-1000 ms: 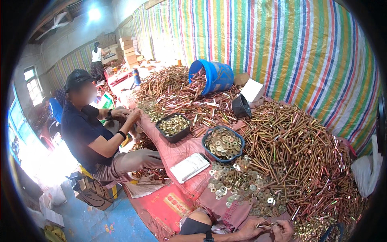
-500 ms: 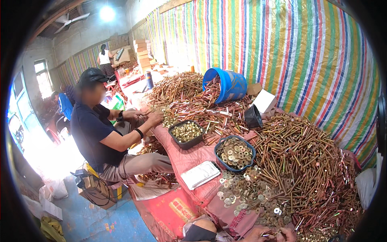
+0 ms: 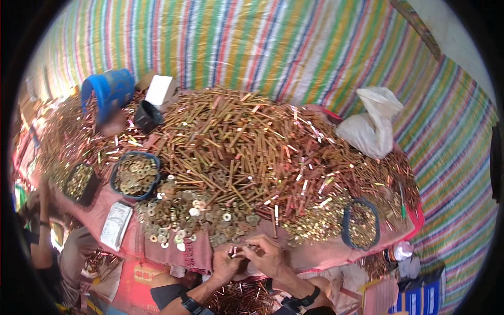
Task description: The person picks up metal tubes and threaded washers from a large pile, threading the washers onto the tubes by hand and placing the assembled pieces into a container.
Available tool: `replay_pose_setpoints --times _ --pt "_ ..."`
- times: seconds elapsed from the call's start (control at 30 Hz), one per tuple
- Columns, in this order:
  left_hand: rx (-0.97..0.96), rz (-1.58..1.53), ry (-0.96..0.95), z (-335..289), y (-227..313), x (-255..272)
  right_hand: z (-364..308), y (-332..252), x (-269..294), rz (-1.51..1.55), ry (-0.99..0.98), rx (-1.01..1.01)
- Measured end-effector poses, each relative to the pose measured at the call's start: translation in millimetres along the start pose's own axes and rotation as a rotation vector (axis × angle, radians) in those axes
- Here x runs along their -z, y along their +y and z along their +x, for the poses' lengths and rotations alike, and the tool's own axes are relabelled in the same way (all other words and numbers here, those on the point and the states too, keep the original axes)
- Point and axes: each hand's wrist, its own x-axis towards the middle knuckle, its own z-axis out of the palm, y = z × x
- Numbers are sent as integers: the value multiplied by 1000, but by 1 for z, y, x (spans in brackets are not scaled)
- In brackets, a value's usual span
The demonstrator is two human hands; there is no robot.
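My left hand [image 3: 226, 262] is closed around a short shiny metal rod [image 3: 232, 252] near the table's front edge. My right hand [image 3: 266, 257] meets it fingertip to fingertip, pinched together; whatever lies in that pinch is too small to make out. Just beyond my hands is a heap of flat round washers [image 3: 227, 217]. Past the washers spreads a big pile of brassy and coppery rods [image 3: 231, 136]. To the right of my hands lie many small gold-coloured nuts [image 3: 315, 223].
A blue-rimmed basin of washers [image 3: 159, 181] and a dark tray [image 3: 88, 193] of nuts stand left. A white box [image 3: 116, 226] is near them. Another basin [image 3: 345, 226] stands right. A blue bucket [image 3: 118, 86] lies tipped at the back. A co-worker's arm [image 3: 44, 220] shows far left.
The view has swung to the right, so my hands are now lower centre and the right basin and white sack show. My hands stay close together; the co-worker has shifted to the left edge.
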Motion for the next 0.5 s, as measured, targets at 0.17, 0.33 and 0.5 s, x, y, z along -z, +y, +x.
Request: replay_pose_setpoints --times 0.17,0.33,0.5 --pt "-12 -4 -9 2 0 3 4 -1 -3 -8 23 6" --pt "-72 -85 -13 4 0 3 -2 -5 3 139 -82 -133" --pt "-52 30 43 6 -7 4 5 0 9 -69 -71 217"
